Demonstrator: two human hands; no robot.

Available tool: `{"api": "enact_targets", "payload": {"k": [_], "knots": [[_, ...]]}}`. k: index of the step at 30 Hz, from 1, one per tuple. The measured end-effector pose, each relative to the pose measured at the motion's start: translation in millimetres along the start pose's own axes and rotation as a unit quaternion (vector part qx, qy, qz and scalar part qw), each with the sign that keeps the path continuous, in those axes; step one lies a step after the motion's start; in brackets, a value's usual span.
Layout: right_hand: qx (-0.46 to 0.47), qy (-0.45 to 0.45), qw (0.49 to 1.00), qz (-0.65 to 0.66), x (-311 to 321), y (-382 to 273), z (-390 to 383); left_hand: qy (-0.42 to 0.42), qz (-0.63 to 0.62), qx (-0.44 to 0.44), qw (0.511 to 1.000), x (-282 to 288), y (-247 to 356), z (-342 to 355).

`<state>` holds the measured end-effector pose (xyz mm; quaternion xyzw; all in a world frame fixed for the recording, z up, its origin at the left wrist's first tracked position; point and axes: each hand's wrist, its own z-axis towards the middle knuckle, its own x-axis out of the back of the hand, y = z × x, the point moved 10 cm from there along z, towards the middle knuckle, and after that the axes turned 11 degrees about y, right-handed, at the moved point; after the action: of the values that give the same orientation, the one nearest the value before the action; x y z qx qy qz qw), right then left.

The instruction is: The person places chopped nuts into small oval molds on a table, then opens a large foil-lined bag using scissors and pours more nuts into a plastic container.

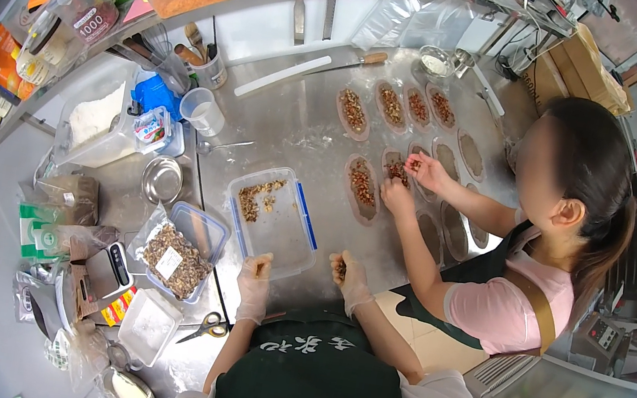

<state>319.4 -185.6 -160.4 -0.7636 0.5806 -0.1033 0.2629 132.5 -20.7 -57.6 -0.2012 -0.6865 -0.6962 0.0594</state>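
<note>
My left hand [254,282], in a clear glove, is closed at the near left corner of a clear plastic container [295,266]; whether it grips the rim or something small, I cannot tell. Chopped nuts [252,198] lie along the container's far left side. To the right of the container, my gloved right hand [351,282] is closed round some dark chopped nuts. Beyond it on the steel table are oval dough pieces, among them one topped with red and brown bits [362,189] and a bare one [455,229].
A person at the right works with both hands [409,182] over a topped oval. At left stand a box with a bag of nuts [175,260], a steel bowl [163,179], scissors [206,329] and a white tray [150,326]. A knife [357,61] lies far back.
</note>
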Motion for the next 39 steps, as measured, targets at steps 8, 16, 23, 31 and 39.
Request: {"api": "enact_targets", "payload": {"k": [8, 16, 23, 31, 39], "knots": [[-0.005, 0.01, 1.0, -0.007, 1, 0, 0, 0.003, 0.002, -0.011, 1.0, -1, -4, 0], [-0.006, 0.007, 1.0, 0.0, 1, 4, 4, 0.004, 0.001, -0.027, 1.0, 0, 5, 1], [-0.013, 0.008, 1.0, -0.004, 1, 4, 3, 0.004, -0.002, -0.015, 1.0, 0, 3, 0], [-0.003, -0.001, 1.0, 0.0, 1, 3, 3, 0.002, -0.003, -0.024, 1.0, 1, 6, 0], [-0.001, 0.003, 1.0, -0.004, 1, 2, 2, 0.004, 0.001, -0.029, 1.0, 1, 4, 1]]}}
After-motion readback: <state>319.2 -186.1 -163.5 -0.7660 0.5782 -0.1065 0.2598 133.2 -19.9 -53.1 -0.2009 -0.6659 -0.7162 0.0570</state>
